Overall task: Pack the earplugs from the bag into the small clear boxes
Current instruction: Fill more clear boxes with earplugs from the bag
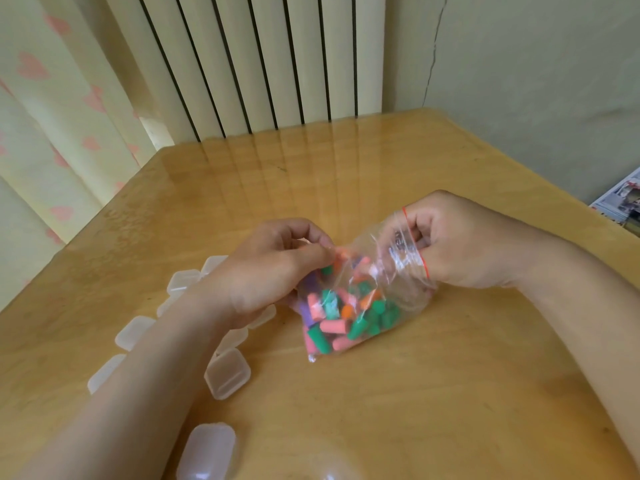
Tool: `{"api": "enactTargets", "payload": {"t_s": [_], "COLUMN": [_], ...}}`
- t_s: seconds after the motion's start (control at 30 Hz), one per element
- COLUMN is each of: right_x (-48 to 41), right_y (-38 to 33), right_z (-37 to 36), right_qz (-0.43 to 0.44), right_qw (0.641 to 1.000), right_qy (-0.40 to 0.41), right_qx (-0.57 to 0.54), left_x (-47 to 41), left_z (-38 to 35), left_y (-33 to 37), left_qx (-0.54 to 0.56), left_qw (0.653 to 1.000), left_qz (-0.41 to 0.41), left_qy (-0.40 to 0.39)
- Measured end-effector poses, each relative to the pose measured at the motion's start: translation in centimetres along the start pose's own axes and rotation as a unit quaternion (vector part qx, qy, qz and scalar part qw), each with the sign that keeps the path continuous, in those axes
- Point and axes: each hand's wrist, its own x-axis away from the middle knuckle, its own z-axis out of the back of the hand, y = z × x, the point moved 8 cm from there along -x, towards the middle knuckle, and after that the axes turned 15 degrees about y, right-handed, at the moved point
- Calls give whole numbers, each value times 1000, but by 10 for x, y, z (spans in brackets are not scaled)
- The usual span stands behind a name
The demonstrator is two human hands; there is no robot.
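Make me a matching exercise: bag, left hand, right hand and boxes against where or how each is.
1 bag
2 left hand
3 right hand
4 boxes

a reaches into the bag's mouth
b left of the bag, on the table
c pinches the bag's side
d holds coloured earplugs

Pairs: 1-d, 2-c, 3-a, 4-b

A home room: heart-print curtains, a radiator, a glossy wooden table
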Motion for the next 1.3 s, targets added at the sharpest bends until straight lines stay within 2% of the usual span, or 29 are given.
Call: {"api": "enactTargets", "payload": {"t_s": [0.1, 0.23, 0.37, 0.47, 0.6, 0.73, 0.87, 1.0, 1.1, 1.3], "right_x": [3, 6, 8, 9, 7, 7, 6, 1, -2, -7], "right_y": [1, 3, 6, 6, 8, 6, 9, 8, 7, -7], "right_z": [-2, -3, -3, -5, -3, -3, 9, 29, 38, 46], "right_qz": [-32, -59, -81, -89, -82, -74, -65, -55, -48, 35], "right_qw": [999, 997, 996, 995, 995, 995, 997, 996, 991, 968], "right_qy": [-23, -40, -43, -54, -54, -58, -50, 22, 74, 199], "right_qx": [-16, -15, -4, -3, -1, -21, -5, -64, -104, -150], "left_x": [2, 3, 16, 23, 31, 39, 35, 35, 33, 36], "left_z": [2, 4, 5, 1, -10, -25, -28, -27, -29, -37], "left_y": [6, 17, 40, 45, 47, 44, 40, 38, 31, 29], "left_qx": [-99, -229, -272, -268, -280, -234, -247, -230, -266, -285], "left_qw": [992, 950, 883, 863, 849, 871, 883, 891, 884, 873], "left_qz": [-66, -198, -364, -414, -443, -433, -397, -386, -380, -391], "left_qy": [32, 76, 119, 113, 73, -16, -38, -66, -63, -65]}}
